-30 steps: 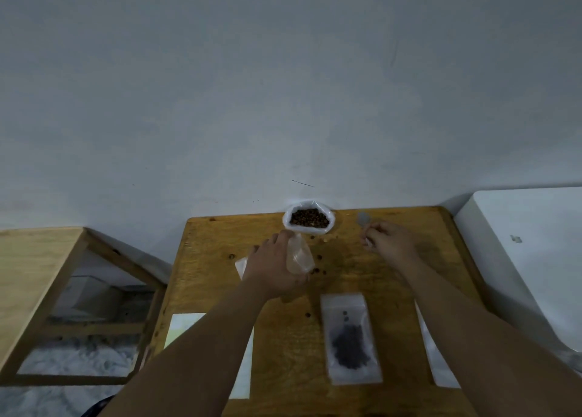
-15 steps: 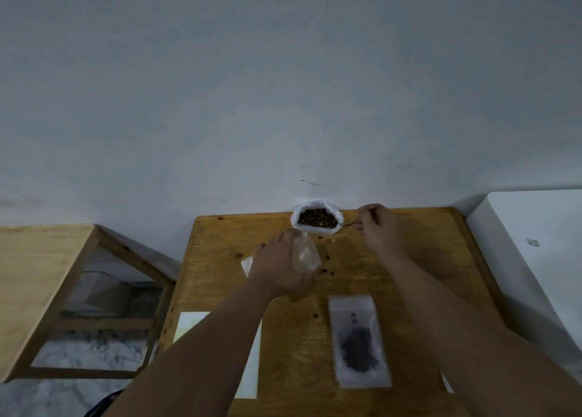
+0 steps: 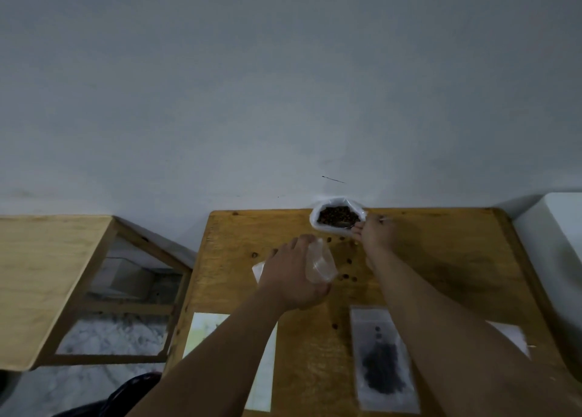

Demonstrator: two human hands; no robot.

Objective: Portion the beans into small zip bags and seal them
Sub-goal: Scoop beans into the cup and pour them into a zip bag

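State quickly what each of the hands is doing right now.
Left hand: holds a clear zip bag.
Right hand: grips a spoon in the beans.

We are facing a grey wall (image 3: 283,86); a light wooden table (image 3: 47,275) is standing left, a white unit (image 3: 554,243) right.

spoon (image 3: 342,224) mostly hid, btm bag (image 3: 378,366) blurry

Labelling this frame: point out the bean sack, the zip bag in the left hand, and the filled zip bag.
bean sack (image 3: 316,222), head view, white left wall
held zip bag (image 3: 319,267), head view, clear middle panel
filled zip bag (image 3: 369,320), head view, bare upper part
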